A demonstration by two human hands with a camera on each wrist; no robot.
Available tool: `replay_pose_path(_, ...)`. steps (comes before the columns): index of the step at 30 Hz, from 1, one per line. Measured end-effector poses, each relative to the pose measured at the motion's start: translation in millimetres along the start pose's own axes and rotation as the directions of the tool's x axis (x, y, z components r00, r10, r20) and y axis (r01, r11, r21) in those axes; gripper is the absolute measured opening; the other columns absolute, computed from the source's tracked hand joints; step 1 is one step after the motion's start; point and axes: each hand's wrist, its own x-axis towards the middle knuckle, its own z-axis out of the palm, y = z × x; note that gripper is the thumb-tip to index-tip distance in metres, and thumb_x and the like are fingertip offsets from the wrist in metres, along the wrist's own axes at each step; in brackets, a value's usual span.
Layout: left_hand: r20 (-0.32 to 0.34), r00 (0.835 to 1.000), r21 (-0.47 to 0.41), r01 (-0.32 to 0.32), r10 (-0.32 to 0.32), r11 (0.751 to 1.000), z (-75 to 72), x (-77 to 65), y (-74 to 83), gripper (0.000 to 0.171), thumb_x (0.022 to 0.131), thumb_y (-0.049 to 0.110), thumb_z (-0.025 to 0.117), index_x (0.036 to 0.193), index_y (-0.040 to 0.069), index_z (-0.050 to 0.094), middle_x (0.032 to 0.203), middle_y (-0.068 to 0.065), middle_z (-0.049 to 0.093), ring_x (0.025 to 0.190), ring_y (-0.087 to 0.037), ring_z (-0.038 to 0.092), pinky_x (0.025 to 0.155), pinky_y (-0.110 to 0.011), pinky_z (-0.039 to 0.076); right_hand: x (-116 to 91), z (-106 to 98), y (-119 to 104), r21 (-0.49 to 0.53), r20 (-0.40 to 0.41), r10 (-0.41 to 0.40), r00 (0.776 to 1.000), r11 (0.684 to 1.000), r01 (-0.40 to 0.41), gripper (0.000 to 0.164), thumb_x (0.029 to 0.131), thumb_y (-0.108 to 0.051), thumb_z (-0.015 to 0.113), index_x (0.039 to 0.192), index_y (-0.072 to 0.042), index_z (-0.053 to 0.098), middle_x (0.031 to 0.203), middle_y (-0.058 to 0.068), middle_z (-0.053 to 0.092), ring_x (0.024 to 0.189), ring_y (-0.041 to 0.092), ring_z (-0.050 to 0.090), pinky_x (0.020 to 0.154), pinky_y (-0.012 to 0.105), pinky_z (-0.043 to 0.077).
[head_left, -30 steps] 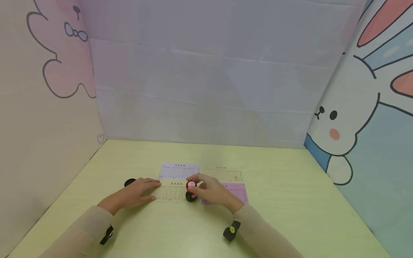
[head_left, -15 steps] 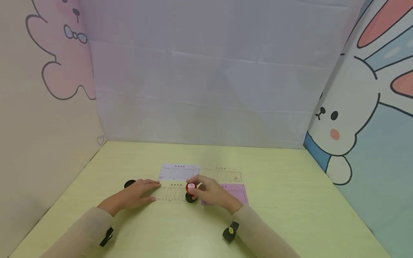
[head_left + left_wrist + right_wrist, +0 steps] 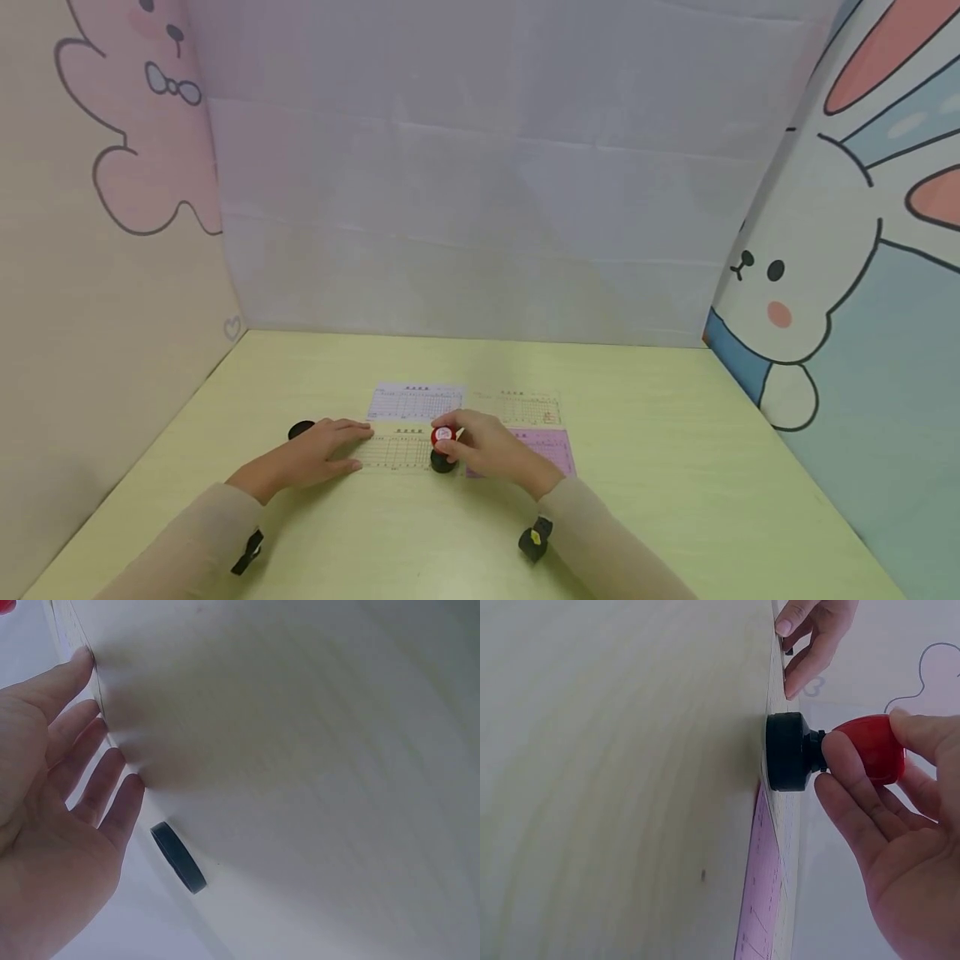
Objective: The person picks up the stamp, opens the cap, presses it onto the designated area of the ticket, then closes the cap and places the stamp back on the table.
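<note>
A stamp with a black round base and a red knob handle stands upright on the right end of the lower-left yellowish form. My right hand grips its red knob between thumb and fingers; the base touches the paper. My left hand lies with its fingers straight, fingertips resting on the left edge of that same form. Behind the left hand a round black cap lies on the table, partly hidden in the head view.
A bluish-white form and a pale form lie at the back. A pink-purple form is partly under the right hand. Cloth-covered walls enclose the yellow table at back and sides.
Both hands and the stamp hold nearly the same place over the last second. The head view has tilted slightly, so the scene sits a little lower.
</note>
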Motion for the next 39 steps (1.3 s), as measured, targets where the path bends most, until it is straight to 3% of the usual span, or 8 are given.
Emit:
replay_pose_path(8, 0.002, 1.000, -0.003, 0.003, -0.003, 1.000, -1.1, -2.1, 1.9, 0.052, 0.097, 0.027, 0.068, 0.137, -0.003, 0.057, 0.138, -0.022, 0.055, 0.127, -0.046, 0.050, 0.103, -0.065, 0.036, 0, 2, 0, 0.010, 0.014, 0.023, 1.000, 1.000, -0.023, 0.036, 0.102, -0.021, 0.061, 0.131, 0.000, 0.060, 0.107, 0.000, 0.063, 0.081, 0.007, 0.067, 0.062, 0.023, 0.057)
replay_pose_path(15, 0.017, 0.999, -0.048, 0.032, -0.031, 0.998, 0.8, -2.7, 0.5, 0.053, 0.097, 0.027, 0.068, 0.139, -0.003, 0.055, 0.141, -0.022, 0.053, 0.129, -0.046, 0.047, 0.105, -0.067, 0.032, -2, 2, -4, -0.007, 0.016, 0.014, 1.000, 1.000, -0.014, 0.035, 0.103, -0.021, 0.060, 0.130, 0.001, 0.059, 0.108, 0.002, 0.063, 0.080, 0.008, 0.066, 0.070, 0.021, 0.054)
replay_pose_path(39, 0.038, 0.998, -0.039, 0.048, -0.047, 0.998, -4.6, -6.1, 3.7, 0.054, 0.096, 0.030, 0.069, 0.138, -0.002, 0.057, 0.140, -0.021, 0.055, 0.129, -0.045, 0.047, 0.105, -0.065, 0.034, -2, 2, -13, 0.002, 0.034, 0.054, 0.998, 0.999, -0.054, 0.034, 0.102, -0.020, 0.061, 0.130, -0.001, 0.059, 0.109, 0.002, 0.062, 0.082, 0.018, 0.069, 0.065, 0.022, 0.052)
